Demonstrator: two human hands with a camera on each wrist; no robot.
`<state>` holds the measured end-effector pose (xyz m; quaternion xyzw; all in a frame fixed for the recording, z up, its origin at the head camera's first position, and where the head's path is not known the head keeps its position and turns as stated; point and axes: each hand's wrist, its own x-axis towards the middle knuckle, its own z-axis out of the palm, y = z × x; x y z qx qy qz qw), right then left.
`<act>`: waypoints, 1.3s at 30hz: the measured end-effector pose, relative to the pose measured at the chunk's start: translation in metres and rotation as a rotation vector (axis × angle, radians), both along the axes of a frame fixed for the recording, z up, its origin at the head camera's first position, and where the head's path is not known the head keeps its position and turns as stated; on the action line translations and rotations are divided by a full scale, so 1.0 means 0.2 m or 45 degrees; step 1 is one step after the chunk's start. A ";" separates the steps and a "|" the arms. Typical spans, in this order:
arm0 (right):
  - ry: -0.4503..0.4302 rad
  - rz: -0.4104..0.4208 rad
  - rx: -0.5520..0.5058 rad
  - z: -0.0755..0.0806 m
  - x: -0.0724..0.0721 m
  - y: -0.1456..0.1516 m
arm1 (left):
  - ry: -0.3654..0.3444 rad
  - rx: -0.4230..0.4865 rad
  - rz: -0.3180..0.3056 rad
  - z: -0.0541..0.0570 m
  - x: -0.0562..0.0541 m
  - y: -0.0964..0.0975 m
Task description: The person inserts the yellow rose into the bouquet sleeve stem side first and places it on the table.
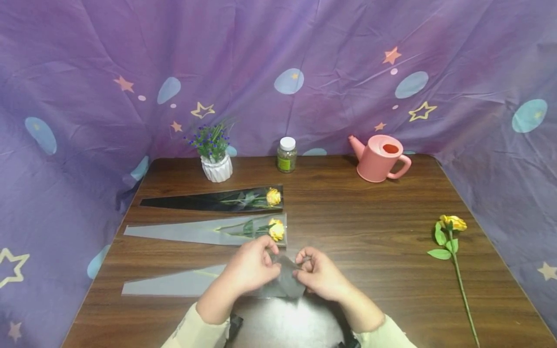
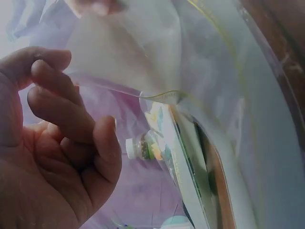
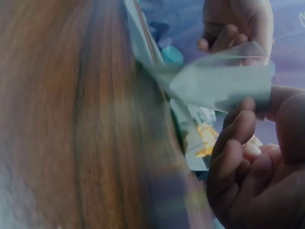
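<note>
A clear-fronted grey flower sleeve point(image 1: 165, 284) lies on the table in front of me, its wide mouth lifted between both hands. My left hand point(image 1: 254, 265) pinches one side of that mouth; in the left wrist view its other fingers point(image 2: 62, 107) are curled. My right hand point(image 1: 321, 274) pinches the opposite side between thumb and finger, seen closer in the right wrist view beside the raised sleeve point(image 3: 224, 88). Beyond are a second grey sleeve point(image 1: 169, 233) and a black sleeve point(image 1: 183, 202), each with a yellow rose inside. The left forearm and hand cover part of the near sleeve.
A loose yellow rose point(image 1: 452, 223) with a long stem lies at the table's right side. Along the back stand a white potted plant point(image 1: 217, 169), a white-lidded jar point(image 1: 286, 155) and a pink watering can point(image 1: 376, 162). A purple curtain point(image 1: 243, 63) hangs behind.
</note>
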<state>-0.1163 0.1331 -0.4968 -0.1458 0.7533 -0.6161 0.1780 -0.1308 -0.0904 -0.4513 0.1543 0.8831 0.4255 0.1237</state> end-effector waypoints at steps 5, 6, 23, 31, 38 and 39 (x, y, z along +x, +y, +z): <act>0.053 0.003 0.068 -0.01 0.00 0.01 | 0.001 0.049 0.051 0.00 0.00 0.02; 0.053 0.021 0.071 -0.01 0.00 0.01 | 0.011 0.043 0.049 -0.01 0.00 0.03; -0.070 0.109 0.050 -0.03 0.00 0.01 | 0.070 -0.182 0.025 -0.03 0.05 0.07; 0.137 -0.087 0.114 0.08 -0.09 0.21 | 0.057 -0.142 0.105 -0.05 0.05 0.08; 0.448 -0.647 0.368 0.27 -0.16 0.62 | 0.056 -0.118 0.124 -0.05 0.06 0.08; 0.492 -0.700 0.430 0.29 -0.16 0.69 | 0.052 -0.116 0.127 -0.05 0.06 0.07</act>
